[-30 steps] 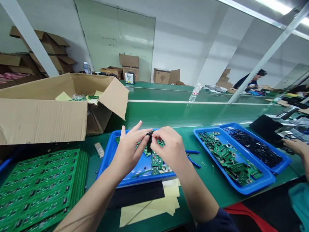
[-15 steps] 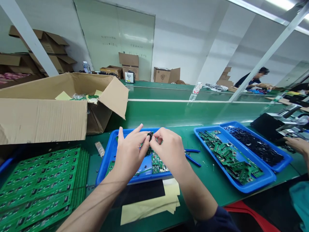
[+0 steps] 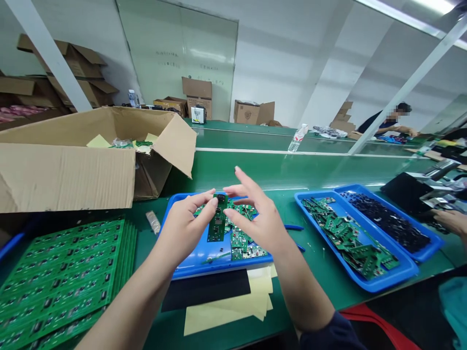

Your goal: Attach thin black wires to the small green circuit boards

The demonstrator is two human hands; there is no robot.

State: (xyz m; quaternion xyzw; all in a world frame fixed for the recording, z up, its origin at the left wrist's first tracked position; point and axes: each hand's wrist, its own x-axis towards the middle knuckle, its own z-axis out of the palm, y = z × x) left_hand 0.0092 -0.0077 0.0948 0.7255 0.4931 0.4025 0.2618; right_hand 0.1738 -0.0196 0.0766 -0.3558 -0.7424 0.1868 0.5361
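My left hand [image 3: 184, 228] pinches a narrow green circuit board strip [image 3: 217, 224] and holds it upright over a blue tray [image 3: 171, 233] of small green boards. A small black part sits at the strip's top end. My right hand [image 3: 260, 218] hovers just right of the strip, its fingers spread and holding nothing.
A stack of green panel boards [image 3: 62, 277] lies at the left, below an open cardboard box [image 3: 73, 165]. Two more blue trays [image 3: 383, 279] hold boards and black parts at the right. Yellow and black sheets [image 3: 226, 301] lie near me. Another person's hand [image 3: 452, 221] rests at far right.
My right hand let go of the strip and opened its fingers. The left hand now holds the strip alone, turned so its face shows.
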